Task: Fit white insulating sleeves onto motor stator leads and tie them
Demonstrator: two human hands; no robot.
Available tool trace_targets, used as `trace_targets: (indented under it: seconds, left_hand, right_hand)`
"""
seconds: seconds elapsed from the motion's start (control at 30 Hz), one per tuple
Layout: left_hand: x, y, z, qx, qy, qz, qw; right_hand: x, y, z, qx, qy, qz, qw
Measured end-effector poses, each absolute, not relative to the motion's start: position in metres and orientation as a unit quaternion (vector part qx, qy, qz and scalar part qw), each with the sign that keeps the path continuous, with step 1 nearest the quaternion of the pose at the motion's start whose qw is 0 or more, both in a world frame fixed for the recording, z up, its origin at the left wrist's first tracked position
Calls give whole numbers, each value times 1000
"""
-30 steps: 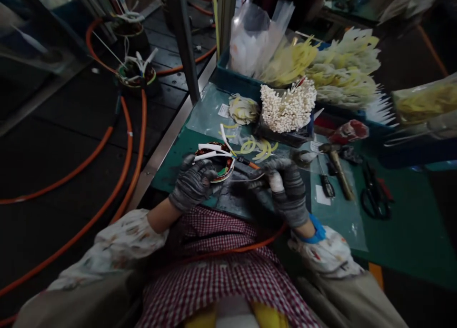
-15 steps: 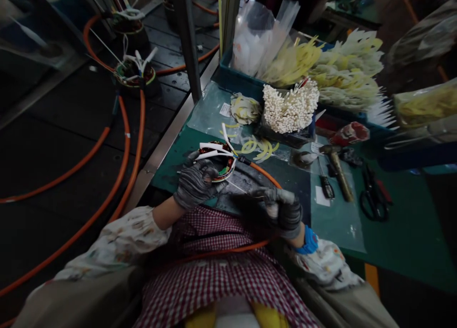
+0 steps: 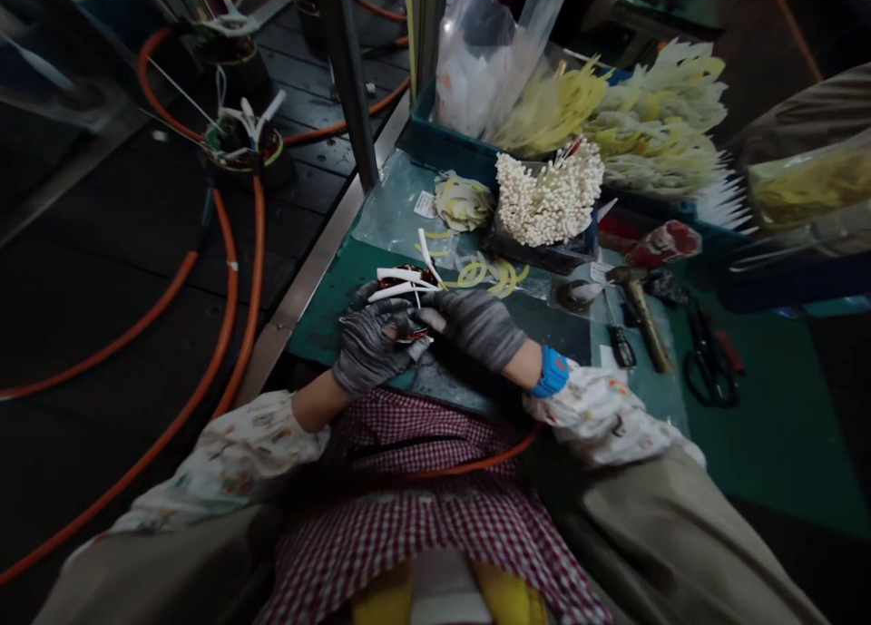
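A wound motor stator, a ring with reddish-brown copper windings, sits on the green bench in front of me. White sleeved leads stick out from its top. My left hand, in a grey striped glove, is closed around the ring's near left side. From the right, my right hand, gloved alike, reaches over the ring with its fingers pinched at the opening. What those fingers hold is hidden. A thin white cord shows just above them. Both hands cover much of the stator.
Loose yellow sleeves lie behind the stator, before a box of white-tipped sticks. To the right are a hammer, a screwdriver and black scissors. Another stator with orange cables stands at the left.
My right hand has moved left and forward from the bench's near edge onto the stator. The thin cord stretched towards it no longer shows there. My left hand stays on the ring.
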State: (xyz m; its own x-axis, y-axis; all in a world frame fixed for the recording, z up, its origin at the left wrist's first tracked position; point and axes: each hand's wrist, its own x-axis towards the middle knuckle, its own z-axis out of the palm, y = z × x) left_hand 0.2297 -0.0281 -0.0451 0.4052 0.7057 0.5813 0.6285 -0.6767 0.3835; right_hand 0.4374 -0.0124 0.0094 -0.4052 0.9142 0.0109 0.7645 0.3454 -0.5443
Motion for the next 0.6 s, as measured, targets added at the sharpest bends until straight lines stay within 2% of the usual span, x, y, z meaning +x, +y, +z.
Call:
trace_targets:
  seconds: [0.07, 0.2, 0.27, 0.37, 0.47, 0.6]
  left_hand:
    - [230, -27, -44, 839, 399, 367, 52]
    - [231, -26, -43, 846, 392, 360, 46]
    - [231, -26, -41, 848, 387, 359, 46]
    - [230, -25, -38, 851, 381, 359, 48]
    - [229, -24, -38, 852, 373, 364, 49]
    - [226, -23, -42, 855, 380, 344, 77]
  right_hand:
    - [432, -2, 13, -503, -813, 260, 138]
    - [431, -1, 9, -485, -768, 333, 252]
    - [436, -4, 7, -461, -723, 410, 310]
    - [447, -6, 7, -396, -676, 527, 329]
    - [454, -5, 7, -401, -678, 528, 318]
    - [455, -3, 1, -415, -680, 495, 346]
